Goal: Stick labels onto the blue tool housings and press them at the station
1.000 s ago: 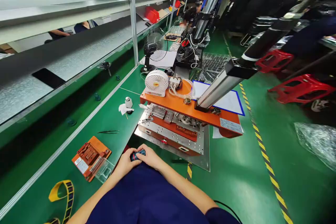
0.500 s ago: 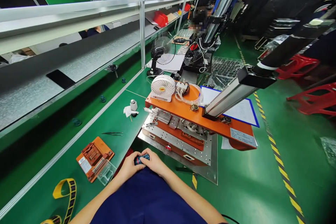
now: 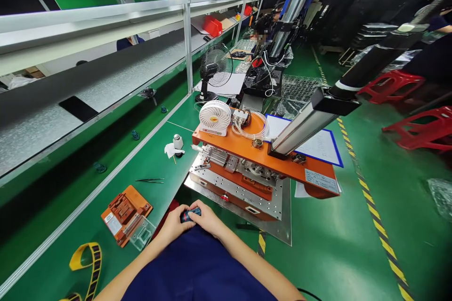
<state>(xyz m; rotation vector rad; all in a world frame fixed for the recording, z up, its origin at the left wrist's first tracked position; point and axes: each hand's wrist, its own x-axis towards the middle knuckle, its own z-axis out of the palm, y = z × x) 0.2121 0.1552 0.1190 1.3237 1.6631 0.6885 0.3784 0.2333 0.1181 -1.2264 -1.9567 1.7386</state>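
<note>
Close to my body, both hands grip a small dark blue object with a red mark (image 3: 186, 216); fingers cover much of it, so its kind is unclear. My left hand (image 3: 174, 222) is wrapped around its left side. From the other side, my right hand (image 3: 206, 216) holds it with the thumb across its top. Left of my hands, an orange fixture with a clear hinged cover (image 3: 123, 211) lies on the green bench (image 3: 150, 162). Tweezers (image 3: 149, 180) rest just beyond that fixture. Ahead and to the right stands an orange press machine (image 3: 233, 148) with a metal base plate.
A white mini fan (image 3: 214, 117) and coiled tubing sit atop the machine, beside a blue-edged clipboard (image 3: 326, 148). A small white bottle (image 3: 178, 141) stands near tissue. Yellow film strip (image 3: 95, 263) curls at lower left. A black fan (image 3: 212, 73) stands farther back. Red stools (image 3: 420, 127) are at right.
The camera view has shifted slightly, so the bench items and machine appear a little farther left. My hands keep the same hold on the blue object.
</note>
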